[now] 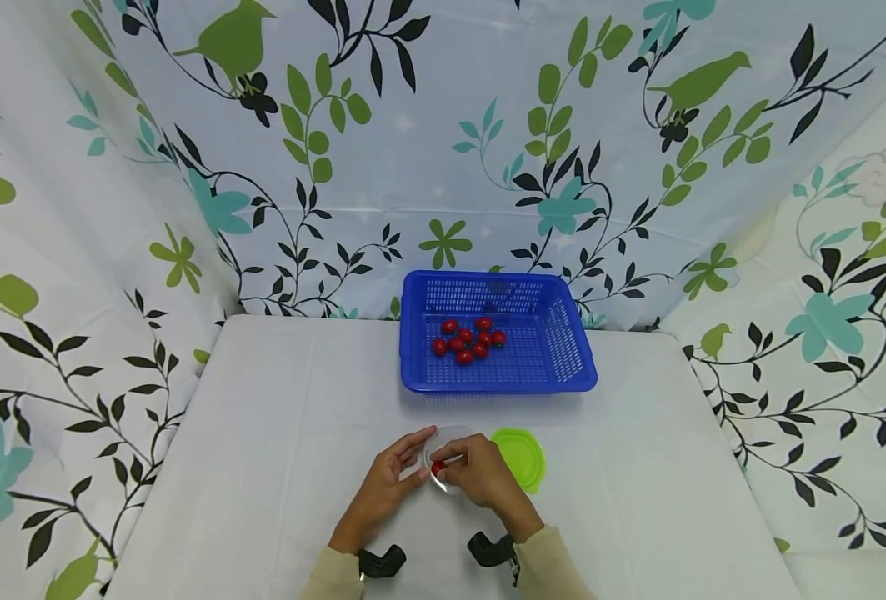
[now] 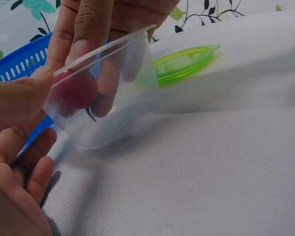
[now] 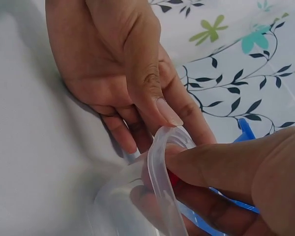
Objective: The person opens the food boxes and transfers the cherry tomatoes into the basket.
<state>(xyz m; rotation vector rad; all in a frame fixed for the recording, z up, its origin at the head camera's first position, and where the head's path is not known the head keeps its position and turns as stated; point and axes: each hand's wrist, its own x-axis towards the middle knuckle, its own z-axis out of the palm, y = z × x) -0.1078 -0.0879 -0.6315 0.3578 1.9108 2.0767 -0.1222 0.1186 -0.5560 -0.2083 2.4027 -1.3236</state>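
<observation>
A clear plastic container (image 1: 452, 432) stands on the white-covered table between the two hands, and in the left wrist view it is tilted. My left hand (image 1: 387, 485) holds it at the side, thumb on the rim and fingers spread around the wall. The right hand (image 1: 482, 477) reaches over the rim and pinches a red cherry tomato (image 2: 77, 91) between thumb and fingers, inside the container. A thin green stem hangs from the tomato. In the right wrist view, the rim and the fingers hide most of this tomato.
Beyond the hands stands a blue perforated basket (image 1: 498, 388) with several cherry tomatoes (image 1: 465, 337) on its floor. A bright green lid (image 1: 523, 460) lies just right of the container, partly behind the right hand. Patterned cloth (image 1: 443, 208) hangs around the table's back and sides.
</observation>
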